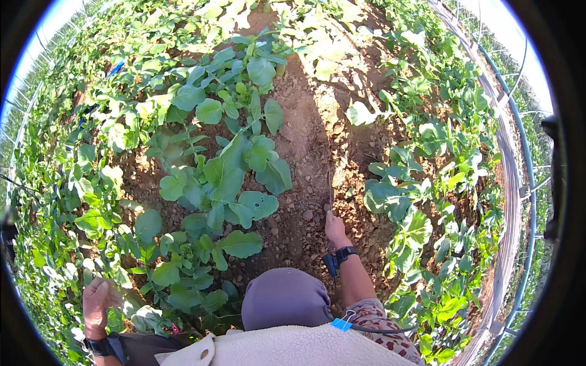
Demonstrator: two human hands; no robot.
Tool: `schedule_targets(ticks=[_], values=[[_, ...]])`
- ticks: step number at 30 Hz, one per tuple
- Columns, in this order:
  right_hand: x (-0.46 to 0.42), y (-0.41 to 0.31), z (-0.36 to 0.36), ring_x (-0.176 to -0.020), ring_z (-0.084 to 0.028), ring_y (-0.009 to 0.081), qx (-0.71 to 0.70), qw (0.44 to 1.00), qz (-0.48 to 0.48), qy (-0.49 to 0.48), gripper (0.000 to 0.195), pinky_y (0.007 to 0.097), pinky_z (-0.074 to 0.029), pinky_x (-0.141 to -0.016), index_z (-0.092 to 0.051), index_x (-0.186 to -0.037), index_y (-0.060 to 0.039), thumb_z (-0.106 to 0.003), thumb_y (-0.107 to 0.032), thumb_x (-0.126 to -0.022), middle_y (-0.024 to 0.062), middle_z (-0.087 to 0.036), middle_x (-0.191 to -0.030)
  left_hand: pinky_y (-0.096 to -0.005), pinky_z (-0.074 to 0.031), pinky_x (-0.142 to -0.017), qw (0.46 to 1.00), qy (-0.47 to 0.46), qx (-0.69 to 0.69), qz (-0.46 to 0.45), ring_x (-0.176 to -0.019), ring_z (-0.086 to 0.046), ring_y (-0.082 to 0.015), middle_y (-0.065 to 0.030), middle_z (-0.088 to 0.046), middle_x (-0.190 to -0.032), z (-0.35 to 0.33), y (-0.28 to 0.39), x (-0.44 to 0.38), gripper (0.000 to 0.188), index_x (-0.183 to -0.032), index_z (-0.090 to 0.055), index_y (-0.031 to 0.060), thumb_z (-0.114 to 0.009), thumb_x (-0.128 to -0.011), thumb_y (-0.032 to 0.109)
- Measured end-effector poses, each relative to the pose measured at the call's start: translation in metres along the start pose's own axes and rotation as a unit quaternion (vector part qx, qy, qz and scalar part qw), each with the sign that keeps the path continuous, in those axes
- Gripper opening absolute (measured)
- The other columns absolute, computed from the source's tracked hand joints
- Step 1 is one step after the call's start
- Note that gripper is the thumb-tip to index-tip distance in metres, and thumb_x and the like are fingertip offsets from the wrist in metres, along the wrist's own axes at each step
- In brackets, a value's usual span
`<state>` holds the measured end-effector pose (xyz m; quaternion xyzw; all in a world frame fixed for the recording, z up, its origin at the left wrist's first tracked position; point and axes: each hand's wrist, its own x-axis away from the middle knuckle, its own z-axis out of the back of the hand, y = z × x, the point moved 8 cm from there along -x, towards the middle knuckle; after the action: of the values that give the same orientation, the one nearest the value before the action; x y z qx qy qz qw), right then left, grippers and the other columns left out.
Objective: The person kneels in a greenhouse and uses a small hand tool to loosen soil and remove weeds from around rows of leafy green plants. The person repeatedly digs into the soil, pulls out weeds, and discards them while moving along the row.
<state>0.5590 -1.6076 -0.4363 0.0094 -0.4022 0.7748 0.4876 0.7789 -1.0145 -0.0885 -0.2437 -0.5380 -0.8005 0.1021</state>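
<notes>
My right hand [336,230] is over the soil in front of my knee, wearing a dark wrist device. Its fingers are closed around a thin dark tool [330,194] that points away from me along the furrow; its full shape is hard to make out. To the left of this hand grow broad-leaved green plants [224,176], one leaf with small holes. My left hand [97,297] hangs at the lower left above the foliage, fingers curled and partly blurred, with a dark band on the wrist. Whether it holds anything is unclear.
A strip of bare soil [300,123] runs ahead between the plants. More leafy plants [412,228] line the right side, beside a pale border [508,151] and a blue-green pipe [526,137]. My knee [284,297] and a blue binder clip [341,324] are close below.
</notes>
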Motion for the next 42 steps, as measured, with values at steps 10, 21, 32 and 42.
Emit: schedule_targets(ticks=[10, 21, 32, 42], values=[[0.210, 0.053, 0.031, -0.074, -0.058, 0.0410, -0.008, 0.993, -0.092, -0.078, 0.051, 0.0472, -0.043, -0.067, -0.060, -0.078, 0.0026, -0.038, -0.041, -0.093, 0.0246, -0.060, -0.074, -0.0262, -0.052, -0.051, 0.999, -0.008, -0.022, -0.033, -0.055, -0.062, -0.0181, -0.0117, -0.062, -0.068, 0.004, 0.010, 0.031, 0.025, -0.093, -0.057, -0.0030, -0.052, -0.090, 0.021], [-0.186, -0.181, 0.035, -0.078, -0.058, 0.0446, 0.030, 0.985, 0.133, 0.108, 0.056, 0.0495, -0.045, -0.074, -0.062, -0.082, 0.0069, -0.034, -0.040, -0.093, 0.0280, -0.061, -0.078, -0.0250, -0.052, -0.046, 0.994, 0.089, -0.055, 0.030, -0.051, -0.062, -0.0171, -0.0103, -0.062, -0.064, 0.012, -0.008, 0.006, 0.025, -0.090, -0.055, 0.0014, -0.051, -0.090, 0.026], [-0.194, -0.156, -0.024, -0.088, -0.058, 0.0444, 0.017, 0.995, 0.089, 0.031, 0.060, 0.0493, -0.044, -0.081, -0.062, -0.090, 0.0075, -0.030, -0.043, -0.094, 0.0300, -0.061, -0.086, -0.0261, -0.050, -0.049, 0.993, 0.065, -0.071, 0.063, -0.055, -0.062, -0.0178, -0.0094, -0.062, -0.068, -0.006, 0.000, -0.002, 0.023, -0.089, -0.058, -0.0010, -0.052, -0.089, 0.021], [0.053, -0.030, -0.032, -0.085, -0.057, 0.0451, 0.051, 0.997, 0.010, -0.050, 0.054, 0.0510, -0.043, -0.077, -0.060, -0.083, 0.0032, -0.031, -0.041, -0.094, 0.0284, -0.060, -0.084, -0.0230, -0.051, -0.053, 0.998, -0.036, -0.042, -0.005, -0.057, -0.063, -0.0168, -0.0111, -0.065, -0.070, -0.009, 0.012, 0.011, 0.022, -0.093, -0.059, -0.0029, -0.051, -0.090, 0.018]])
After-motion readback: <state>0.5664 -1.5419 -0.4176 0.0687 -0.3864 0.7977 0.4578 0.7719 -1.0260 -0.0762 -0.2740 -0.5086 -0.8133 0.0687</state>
